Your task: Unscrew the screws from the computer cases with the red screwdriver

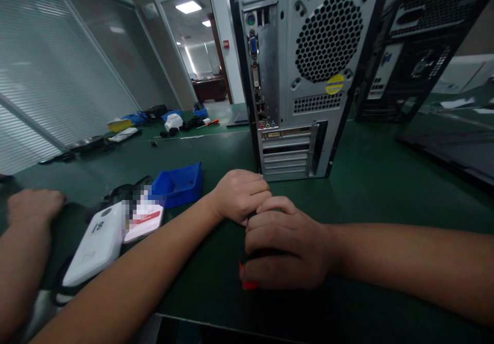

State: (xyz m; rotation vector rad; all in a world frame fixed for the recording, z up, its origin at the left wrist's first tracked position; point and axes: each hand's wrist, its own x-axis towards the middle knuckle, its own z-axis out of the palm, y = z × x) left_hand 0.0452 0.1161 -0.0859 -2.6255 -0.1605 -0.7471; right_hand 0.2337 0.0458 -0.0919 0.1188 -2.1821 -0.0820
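Head view shows your right hand [283, 249] gripping a red-tipped screwdriver [249, 282], your left hand [240, 195] fisted over its front end, steadying it toward the computer case [309, 76].

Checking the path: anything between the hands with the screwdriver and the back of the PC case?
Nothing visible. The right hand grips the screwdriver, the left hand closed just ahead of it. Only bare mat lies between them and the case. The blue bin sits off to the left.
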